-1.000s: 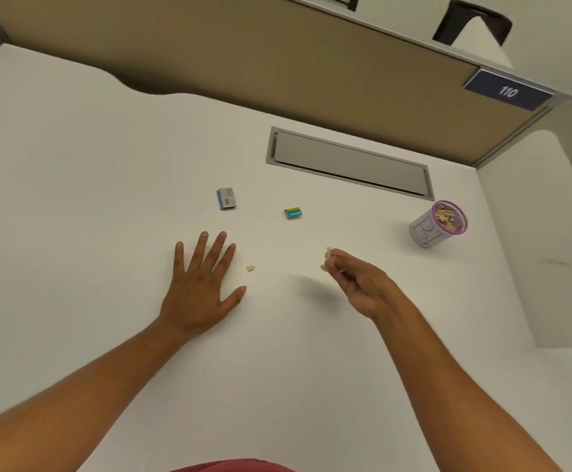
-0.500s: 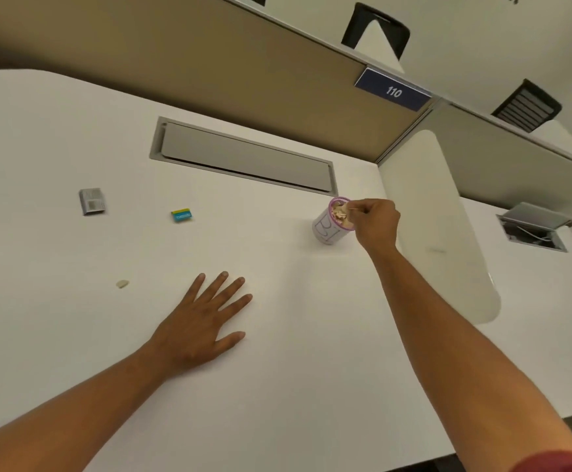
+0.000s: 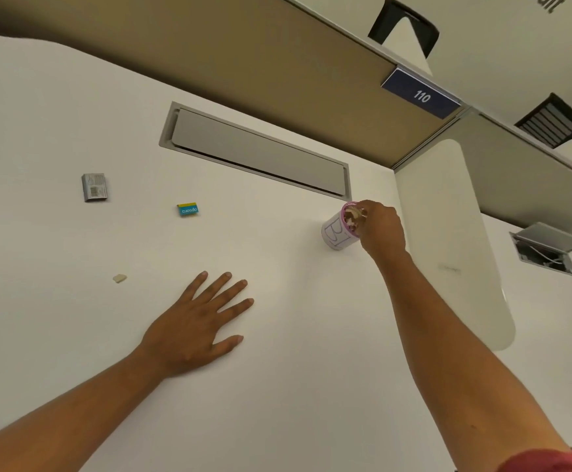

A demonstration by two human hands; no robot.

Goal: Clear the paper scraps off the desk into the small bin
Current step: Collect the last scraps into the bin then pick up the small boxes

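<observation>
The small bin [image 3: 335, 236], a white cup with a pink rim and blue scribbles, stands on the white desk [image 3: 277, 386] at the right and holds several tan paper scraps. My right hand [image 3: 381, 229] is at its mouth, fingers pinched over the opening on a pale paper scrap [image 3: 359, 212]. My left hand [image 3: 196, 328] lies flat on the desk, palm down, fingers spread, holding nothing. One small tan scrap [image 3: 119, 278] lies on the desk to the left of that hand.
A grey staple box [image 3: 94, 187] and a small blue and yellow box [image 3: 188, 210] lie at the left. A grey cable flap [image 3: 257, 155] runs along the back. A white divider panel [image 3: 448, 240] stands just right of the bin.
My right hand has carried a scrap from the desk's middle across to the bin and now sits lower over its mouth. My left hand stays flat on the desk.
</observation>
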